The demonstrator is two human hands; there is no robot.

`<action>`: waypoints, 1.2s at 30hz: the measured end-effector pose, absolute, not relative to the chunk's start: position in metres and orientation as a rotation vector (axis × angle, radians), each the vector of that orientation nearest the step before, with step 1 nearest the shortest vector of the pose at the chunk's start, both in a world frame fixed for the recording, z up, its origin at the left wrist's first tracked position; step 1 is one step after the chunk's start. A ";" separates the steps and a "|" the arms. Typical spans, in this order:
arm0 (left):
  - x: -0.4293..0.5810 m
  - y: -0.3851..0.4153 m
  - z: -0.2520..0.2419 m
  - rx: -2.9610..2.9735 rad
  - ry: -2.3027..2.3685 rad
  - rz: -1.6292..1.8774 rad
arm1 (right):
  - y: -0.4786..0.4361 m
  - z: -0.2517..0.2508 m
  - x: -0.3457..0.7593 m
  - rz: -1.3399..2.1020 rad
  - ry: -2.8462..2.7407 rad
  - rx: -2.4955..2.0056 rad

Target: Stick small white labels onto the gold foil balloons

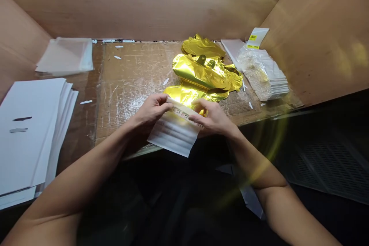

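Note:
Between my two hands, near the table's front edge, is a translucent white plastic bag [174,134] with a printed strip of CE marks along its upper end. My left hand [154,109] pinches the strip's left end between thumb and fingers. The right part of the strip is gripped by my right hand [210,117]. The bag's lower part hangs over the edge. Just beyond my hands lie shiny gold foil pieces [198,71], overlapping in a loose pile; some foil is hidden behind my right hand.
White sheets [31,130] are stacked at the left. Clear bags [67,55] lie at the back left. At the right is a pile of packed clear bags [265,75] with a yellow-marked label [258,38]. White scraps dot the cardboard [129,80]. Wooden walls [144,4] enclose the table.

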State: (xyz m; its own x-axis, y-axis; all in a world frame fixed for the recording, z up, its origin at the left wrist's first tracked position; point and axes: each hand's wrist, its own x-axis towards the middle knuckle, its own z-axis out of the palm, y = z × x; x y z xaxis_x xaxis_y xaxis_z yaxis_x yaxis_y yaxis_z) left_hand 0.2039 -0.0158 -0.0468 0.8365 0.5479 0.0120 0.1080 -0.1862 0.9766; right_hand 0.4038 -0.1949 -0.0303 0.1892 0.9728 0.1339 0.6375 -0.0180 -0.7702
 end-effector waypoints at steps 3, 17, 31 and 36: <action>0.206 -0.022 -0.046 1.673 0.459 0.445 | -0.191 -0.039 0.396 0.733 -1.421 -1.653; 0.207 -0.031 -0.049 1.643 0.565 0.677 | -0.208 -0.035 0.411 0.916 -1.219 -1.579; 0.206 -0.023 -0.046 1.873 0.506 0.469 | -0.216 -0.035 0.415 0.763 -1.447 -1.722; 0.207 -0.026 -0.046 1.946 0.465 0.489 | -0.205 -0.033 0.405 0.649 -1.472 -1.726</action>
